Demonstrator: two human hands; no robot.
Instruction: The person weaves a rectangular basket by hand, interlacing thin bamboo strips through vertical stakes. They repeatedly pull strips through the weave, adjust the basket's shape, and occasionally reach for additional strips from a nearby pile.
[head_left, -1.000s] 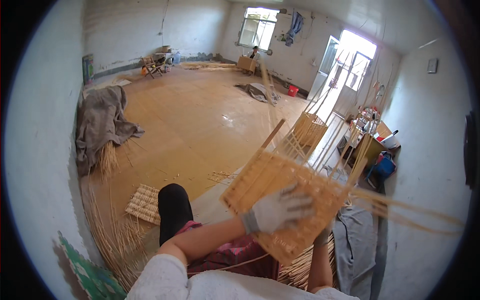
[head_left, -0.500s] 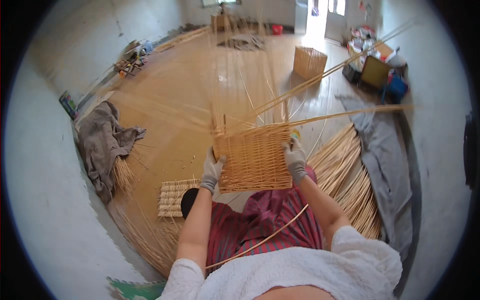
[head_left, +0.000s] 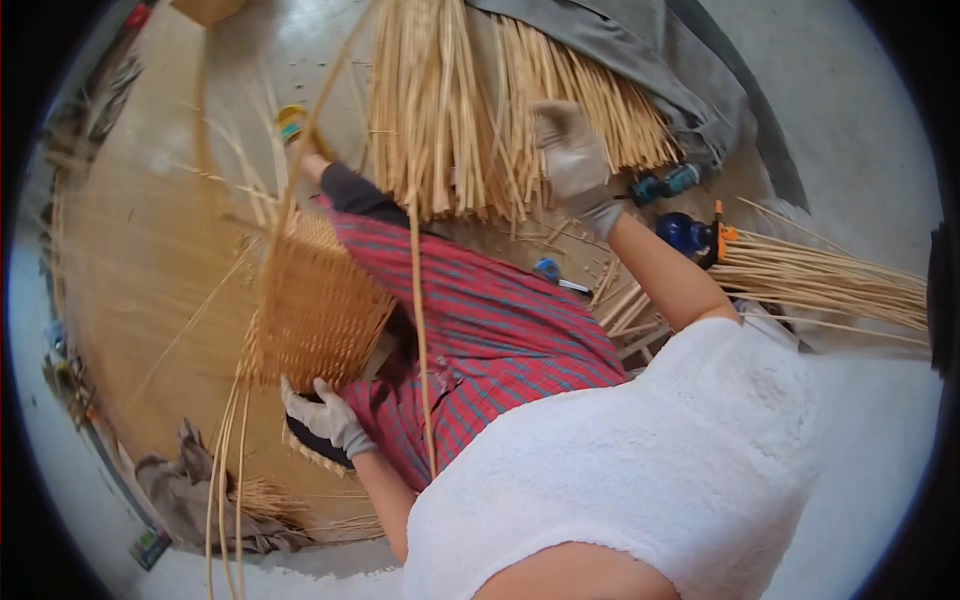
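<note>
A partly woven wicker basket point(head_left: 325, 310) leans at my lap, tilted, with long loose rods sticking out of it, some blurred. My left hand point(head_left: 328, 415), in a pale work glove, grips its lower edge, thumb and fingers to either side. My right hand point(head_left: 578, 165), gloved too, is off the basket, raised above a large spread of peeled wicker rods point(head_left: 430, 110). Its fingers are blurred and partly turned away, so whether they hold anything is unclear. One single rod point(head_left: 420, 330) lies across my red checked apron point(head_left: 500, 290).
Right of my legs lie a blue spray bottle point(head_left: 685, 235) with an orange top, a teal tool point(head_left: 668, 184), a small blue tape measure point(head_left: 547, 268) and more rods point(head_left: 820, 275). Grey cloth point(head_left: 640, 60) partly covers the big bundle. Another cloth point(head_left: 185, 495) lies at lower left.
The view has swung to the right. My right hand has let go of the basket and moved out over the rods. The left hand keeps hold of the basket, which is now tilted.
</note>
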